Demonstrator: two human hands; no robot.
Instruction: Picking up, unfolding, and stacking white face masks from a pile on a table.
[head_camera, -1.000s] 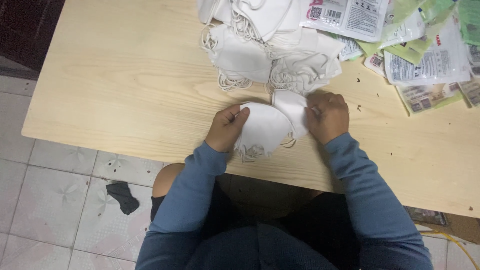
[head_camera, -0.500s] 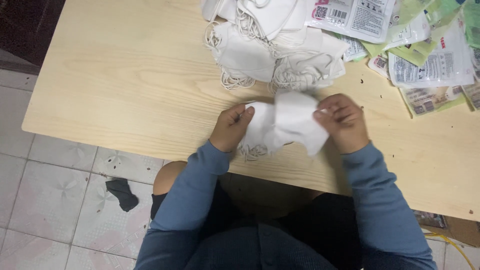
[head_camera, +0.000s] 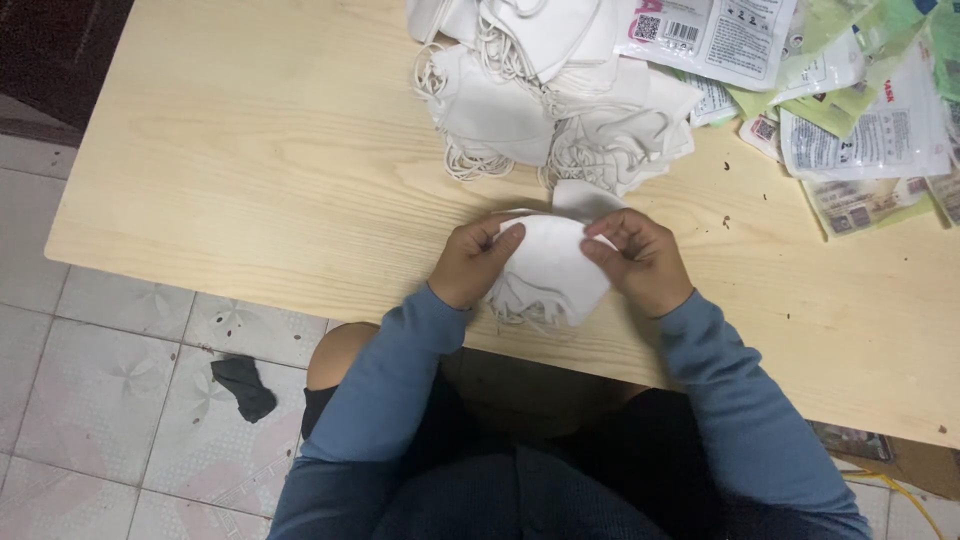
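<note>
The white mask (head_camera: 548, 262) lies between both hands, left grip (head_camera: 476, 264) and right grip (head_camera: 636, 258) pinched on its edges.

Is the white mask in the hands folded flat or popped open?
Folded flat: the white fabric face mask lies as one smooth half-round between both hands.

Even, soft overhead light — faint shadows, slight blur, no glare
</note>
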